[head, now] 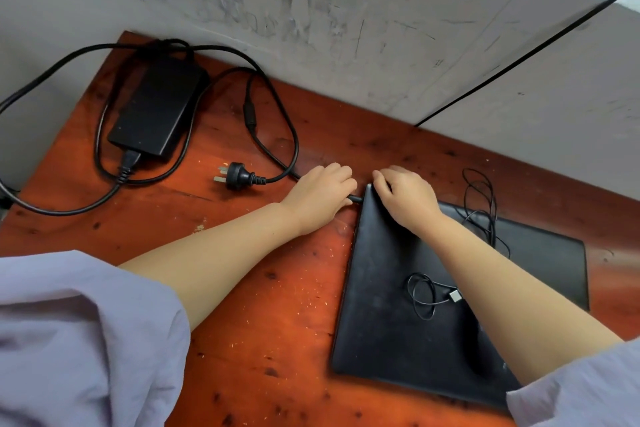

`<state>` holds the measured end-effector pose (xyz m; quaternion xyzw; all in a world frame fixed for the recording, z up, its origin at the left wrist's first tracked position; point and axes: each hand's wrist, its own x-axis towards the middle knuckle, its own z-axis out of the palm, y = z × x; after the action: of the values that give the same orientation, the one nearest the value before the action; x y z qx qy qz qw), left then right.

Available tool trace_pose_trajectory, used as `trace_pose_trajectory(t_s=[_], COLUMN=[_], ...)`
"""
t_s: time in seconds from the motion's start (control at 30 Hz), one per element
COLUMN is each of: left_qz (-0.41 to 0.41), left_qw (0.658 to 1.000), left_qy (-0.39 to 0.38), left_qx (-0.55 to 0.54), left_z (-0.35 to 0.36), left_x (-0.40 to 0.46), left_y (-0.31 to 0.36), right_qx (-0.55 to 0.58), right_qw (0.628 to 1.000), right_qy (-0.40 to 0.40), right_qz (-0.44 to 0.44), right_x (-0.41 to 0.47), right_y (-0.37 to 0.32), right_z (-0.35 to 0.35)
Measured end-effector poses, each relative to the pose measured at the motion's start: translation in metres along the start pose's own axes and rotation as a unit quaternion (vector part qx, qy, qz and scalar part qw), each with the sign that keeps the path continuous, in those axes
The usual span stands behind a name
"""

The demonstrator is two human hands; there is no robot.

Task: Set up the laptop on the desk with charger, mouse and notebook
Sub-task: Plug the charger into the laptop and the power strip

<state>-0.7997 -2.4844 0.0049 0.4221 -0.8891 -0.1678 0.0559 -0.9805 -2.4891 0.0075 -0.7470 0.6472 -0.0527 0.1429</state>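
Note:
A closed black laptop [388, 305] lies on the reddish wooden desk [263, 322] at the right. My left hand [320, 198] grips the charger's plug end [355, 199] right at the laptop's far left corner. My right hand [405, 198] presses on that same corner of the lid. The black charger brick [156, 107] rests at the far left, its cable [277, 121] looping across the desk to my left hand. Its wall plug [235, 175] lies loose on the wood. A thin black mouse cable with a USB end [455, 295] lies on the lid. The mouse itself is mostly hidden under my right forearm.
A scuffed grey wall [346, 10] borders the desk's far edge. A black flat pad or notebook [547, 253] sits under the laptop's right side. More thin cable [481, 204] coils behind my right wrist. Bare wood lies between the charger and laptop.

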Motion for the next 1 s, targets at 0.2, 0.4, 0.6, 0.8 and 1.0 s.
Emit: trace_pose_trajectory(t_s=[0.2, 0.4, 0.6, 0.8, 1.0], left_qz=[-0.023, -0.058, -0.081, -0.190, -0.320], left_qw=[0.999, 0.996, 0.996, 0.979, 0.939], left_qy=[-0.014, -0.061, -0.015, 0.073, 0.116], left_qx=[-0.022, 0.007, 0.013, 0.011, 0.041], left_z=[0.003, -0.005, -0.019, -0.027, -0.027], left_x=[0.000, -0.004, -0.049, -0.143, -0.242], left_y=[-0.001, 0.010, 0.021, 0.010, -0.015], right_qx=[-0.001, -0.069, -0.065, 0.038, 0.168], right_qw=[0.999, 0.997, 0.997, 0.994, 0.983], right_qy=[0.033, -0.019, -0.029, -0.017, -0.050], right_qz=[-0.007, -0.012, -0.022, -0.103, -0.049], right_x=[-0.007, -0.025, -0.038, -0.020, -0.013], right_y=[-0.001, -0.003, -0.014, -0.095, -0.179], right_z=[0.001, -0.004, -0.021, -0.010, 0.021])
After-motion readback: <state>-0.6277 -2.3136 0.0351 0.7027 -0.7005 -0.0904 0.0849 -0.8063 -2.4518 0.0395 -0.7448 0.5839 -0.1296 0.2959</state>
